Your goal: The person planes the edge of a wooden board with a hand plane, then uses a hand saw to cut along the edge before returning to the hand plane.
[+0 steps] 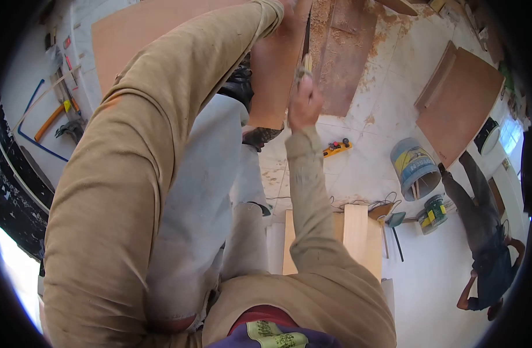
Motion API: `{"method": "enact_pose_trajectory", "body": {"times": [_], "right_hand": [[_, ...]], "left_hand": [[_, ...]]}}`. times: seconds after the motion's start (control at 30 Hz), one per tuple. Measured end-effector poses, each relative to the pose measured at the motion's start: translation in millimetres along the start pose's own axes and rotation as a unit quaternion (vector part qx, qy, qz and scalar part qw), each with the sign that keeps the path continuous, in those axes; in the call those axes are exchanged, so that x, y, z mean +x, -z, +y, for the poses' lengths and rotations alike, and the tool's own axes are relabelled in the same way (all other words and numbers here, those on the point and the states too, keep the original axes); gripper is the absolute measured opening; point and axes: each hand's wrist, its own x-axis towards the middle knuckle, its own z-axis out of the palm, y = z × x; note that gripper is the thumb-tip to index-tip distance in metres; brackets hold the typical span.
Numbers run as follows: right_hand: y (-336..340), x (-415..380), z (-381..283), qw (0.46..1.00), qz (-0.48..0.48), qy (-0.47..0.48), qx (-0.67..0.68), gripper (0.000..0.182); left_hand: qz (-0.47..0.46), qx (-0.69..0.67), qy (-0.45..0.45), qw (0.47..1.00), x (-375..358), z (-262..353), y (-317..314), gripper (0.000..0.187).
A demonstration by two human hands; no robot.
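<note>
My right hand (pixel 306 103) is closed around a narrow, pale wooden piece (pixel 308 62), most of which the fingers hide. It is beside the long edge of a brown wooden board (pixel 274 95). At the top edge, my left hand (pixel 287 16) is near the far part of this board, blurred and partly hidden by its sleeve; its fingers do not show clearly. Wood shavings (pixel 319 29) lie along another brown board (pixel 342 69), to the right of a dark gap.
A yellow tool (pixel 337 148) lies on the tiled floor (pixel 370 139). To the right are a blue bucket (pixel 402 165), a leaning brown panel (pixel 463 104) and a standing person (pixel 489 249). A hammer (pixel 73 129) and a blue-framed saw (pixel 29 136) lie at left.
</note>
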Motion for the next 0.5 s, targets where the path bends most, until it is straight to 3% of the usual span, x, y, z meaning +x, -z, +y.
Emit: {"method": "enact_pose_trajectory", "body": {"times": [0.03,0.07,0.13,0.2,0.27,0.37,0.43,0.5], "right_hand": [[-20,49,-4,0.998,0.025,0.048,-0.025,0.038],[-34,88,-13,0.999,0.019,-0.019,-0.022,0.038],[-47,108,7,0.999,0.01,0.016,0.029,0.038],[-35,85,29,0.998,-0.005,0.014,0.06,0.038],[2,-13,32,0.996,-0.016,-0.057,0.071,0.038],[26,-76,5,0.995,0.003,-0.075,0.071,0.041],[20,-59,-4,0.998,-0.009,-0.055,0.024,0.041],[-17,35,7,0.999,0.003,0.005,-0.038,0.04]], "left_hand": [[0.007,0.012,-0.007,1.0,-13,7,12,0.041],[0.017,0.027,-0.011,0.999,-36,11,35,0.042],[0.019,0.056,-0.019,0.998,-57,10,45,0.042],[0.028,0.069,-0.027,0.997,-52,11,48,0.041],[0.033,0.049,-0.023,0.998,-45,7,38,0.041],[0.047,0.034,-0.021,0.998,-39,8,38,0.041],[0.032,0.029,-0.02,0.999,-43,7,30,0.042],[0.01,0.015,-0.018,1.0,-32,7,31,0.045]]}}
